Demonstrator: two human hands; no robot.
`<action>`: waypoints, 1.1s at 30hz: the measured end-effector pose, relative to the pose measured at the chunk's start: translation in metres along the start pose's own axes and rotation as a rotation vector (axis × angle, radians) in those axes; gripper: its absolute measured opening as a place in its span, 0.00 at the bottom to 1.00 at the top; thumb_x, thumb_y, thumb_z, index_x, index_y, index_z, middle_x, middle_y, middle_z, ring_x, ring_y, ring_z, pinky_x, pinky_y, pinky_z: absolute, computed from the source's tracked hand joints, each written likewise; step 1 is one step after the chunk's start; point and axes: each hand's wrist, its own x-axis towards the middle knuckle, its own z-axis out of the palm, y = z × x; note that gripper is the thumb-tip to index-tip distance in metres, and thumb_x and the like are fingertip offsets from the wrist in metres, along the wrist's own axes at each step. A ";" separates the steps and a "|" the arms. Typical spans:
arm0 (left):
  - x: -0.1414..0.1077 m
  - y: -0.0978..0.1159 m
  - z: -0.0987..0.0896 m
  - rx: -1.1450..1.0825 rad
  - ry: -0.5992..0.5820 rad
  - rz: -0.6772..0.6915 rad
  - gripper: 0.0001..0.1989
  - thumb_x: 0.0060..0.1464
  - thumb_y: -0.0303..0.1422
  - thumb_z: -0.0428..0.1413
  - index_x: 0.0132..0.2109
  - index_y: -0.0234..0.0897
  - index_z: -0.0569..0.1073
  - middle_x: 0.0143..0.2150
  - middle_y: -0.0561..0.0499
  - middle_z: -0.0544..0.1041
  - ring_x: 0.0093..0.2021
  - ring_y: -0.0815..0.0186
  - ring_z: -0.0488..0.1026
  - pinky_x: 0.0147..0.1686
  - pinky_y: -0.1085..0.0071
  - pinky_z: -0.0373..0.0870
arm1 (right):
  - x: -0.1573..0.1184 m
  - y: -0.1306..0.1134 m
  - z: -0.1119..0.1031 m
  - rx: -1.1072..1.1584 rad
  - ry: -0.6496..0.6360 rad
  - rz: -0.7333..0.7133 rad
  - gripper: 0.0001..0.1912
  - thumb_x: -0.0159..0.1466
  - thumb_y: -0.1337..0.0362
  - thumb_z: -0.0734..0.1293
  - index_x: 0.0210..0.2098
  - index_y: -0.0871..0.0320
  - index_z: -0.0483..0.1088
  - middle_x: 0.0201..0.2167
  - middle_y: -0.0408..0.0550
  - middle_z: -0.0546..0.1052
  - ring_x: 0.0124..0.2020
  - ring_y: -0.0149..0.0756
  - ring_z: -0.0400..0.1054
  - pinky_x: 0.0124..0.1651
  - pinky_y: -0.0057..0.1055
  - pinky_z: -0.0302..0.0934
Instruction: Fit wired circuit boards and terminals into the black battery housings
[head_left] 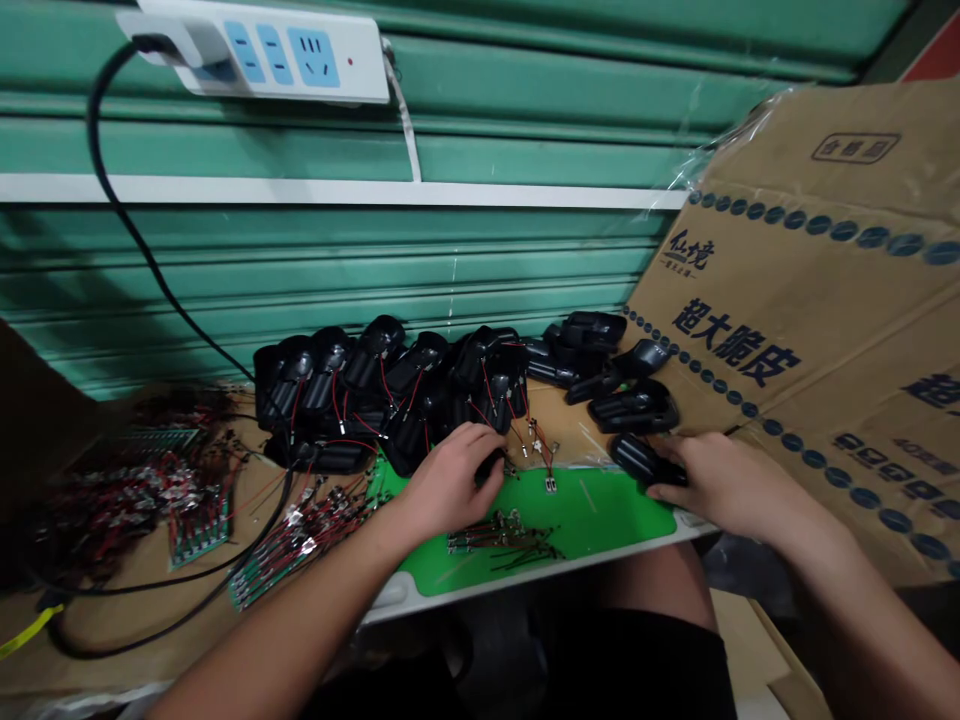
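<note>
My right hand (709,475) grips a black plastic shell (641,458) at the right end of the green mat (592,510), thumb in front and fingers behind. Over the mat's left half, my left hand (454,480) is curled, thumb and fingers closed around something dark that I cannot make out. Close to it, a small metal connector piece (551,484) on red and black wires lies at the mat's back edge. A bundle of wired small boards (495,535) rests in front of the left hand.
Black shells (375,355), several with red wires, are heaped along the green shutter wall (300,250). Wired circuit boards (199,540) pile up at left, beside a looping black cable (161,270). A cardboard box (817,300) stands at right. A power strip (300,60) hangs above.
</note>
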 end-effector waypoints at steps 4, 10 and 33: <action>0.002 0.002 -0.001 -0.087 0.056 -0.006 0.12 0.69 0.31 0.55 0.55 0.33 0.78 0.51 0.43 0.83 0.51 0.63 0.81 0.54 0.64 0.81 | -0.004 -0.010 -0.008 -0.031 -0.133 0.065 0.09 0.72 0.59 0.70 0.47 0.55 0.79 0.44 0.51 0.82 0.46 0.44 0.79 0.39 0.32 0.52; 0.003 0.003 -0.002 -0.132 0.115 -0.021 0.10 0.68 0.29 0.57 0.53 0.34 0.78 0.49 0.44 0.83 0.51 0.66 0.82 0.53 0.68 0.79 | 0.002 -0.034 -0.015 -0.080 -0.159 0.055 0.26 0.68 0.48 0.75 0.59 0.57 0.76 0.54 0.57 0.80 0.57 0.55 0.78 0.44 0.36 0.61; 0.012 0.016 -0.008 -1.218 -0.108 -0.589 0.36 0.55 0.64 0.66 0.40 0.29 0.84 0.39 0.41 0.85 0.39 0.65 0.81 0.46 0.68 0.77 | -0.015 -0.178 0.008 1.367 0.576 -0.145 0.19 0.73 0.48 0.72 0.45 0.58 0.70 0.47 0.55 0.81 0.42 0.36 0.77 0.45 0.34 0.75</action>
